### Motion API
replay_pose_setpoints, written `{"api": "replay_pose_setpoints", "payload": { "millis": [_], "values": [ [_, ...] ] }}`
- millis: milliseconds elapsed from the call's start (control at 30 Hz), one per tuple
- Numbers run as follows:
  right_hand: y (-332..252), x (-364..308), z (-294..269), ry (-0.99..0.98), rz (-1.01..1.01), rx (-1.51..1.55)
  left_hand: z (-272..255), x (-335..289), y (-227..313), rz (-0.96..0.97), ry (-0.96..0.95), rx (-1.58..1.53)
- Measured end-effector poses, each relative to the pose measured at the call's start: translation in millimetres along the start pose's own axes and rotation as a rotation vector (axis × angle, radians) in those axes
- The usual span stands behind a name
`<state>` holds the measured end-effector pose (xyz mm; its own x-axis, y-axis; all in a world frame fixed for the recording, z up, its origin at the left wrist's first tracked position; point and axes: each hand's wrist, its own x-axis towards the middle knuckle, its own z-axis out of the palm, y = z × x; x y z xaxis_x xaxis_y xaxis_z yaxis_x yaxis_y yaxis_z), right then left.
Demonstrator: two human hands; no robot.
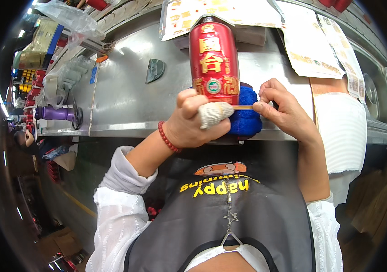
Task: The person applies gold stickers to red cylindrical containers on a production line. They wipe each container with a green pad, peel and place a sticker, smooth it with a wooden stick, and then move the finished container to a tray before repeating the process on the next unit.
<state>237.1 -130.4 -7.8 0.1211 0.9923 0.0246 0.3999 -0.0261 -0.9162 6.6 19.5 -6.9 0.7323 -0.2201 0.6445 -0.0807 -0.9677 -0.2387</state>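
A red bottle (214, 59) with gold lettering rests against a blue padded cloth (249, 97), its dark neck pointing away from me. My left hand (198, 118) is closed at the bottle's near end, with a white ribbed cover (215, 114) over one digit and a red bead bracelet (166, 138) at the wrist. From that cover a thin gold strip (243, 107) runs straight across to the right. My right hand (284, 107) pinches the strip's other end between thumb and finger. Where the strip meets the bottle, my left hand hides it.
Around the work lies a metal table (125, 81) with a dark, flat piece (155, 70) on it. Printed sheets (311, 45) spread over the far and right side, above a white ribbed pad (341, 131). A purple bottle (55, 113) and clear plastic cups (73, 72) are at the left.
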Motion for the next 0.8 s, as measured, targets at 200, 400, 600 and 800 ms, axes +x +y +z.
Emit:
{"api": "replay_pose_setpoints", "payload": {
  "millis": [200,400,600,800],
  "values": [
    [1.6,1.7,2.0,-0.005,-0.030,-0.021,-6.6,-3.0,2.8,-0.051,-0.010,0.002],
    [1.8,1.9,2.8,-0.007,-0.029,-0.028,-2.9,4.2,1.1,-0.025,-0.012,-0.004],
    [0.2,5.2,4.2,0.000,-0.044,-0.061,-8.6,-4.0,4.9,-0.063,-0.008,0.017],
    [0.1,3.5,6.3,0.000,-0.026,-0.050,-0.6,10.8,1.2,0.015,-0.017,-0.038]
  ]
}}
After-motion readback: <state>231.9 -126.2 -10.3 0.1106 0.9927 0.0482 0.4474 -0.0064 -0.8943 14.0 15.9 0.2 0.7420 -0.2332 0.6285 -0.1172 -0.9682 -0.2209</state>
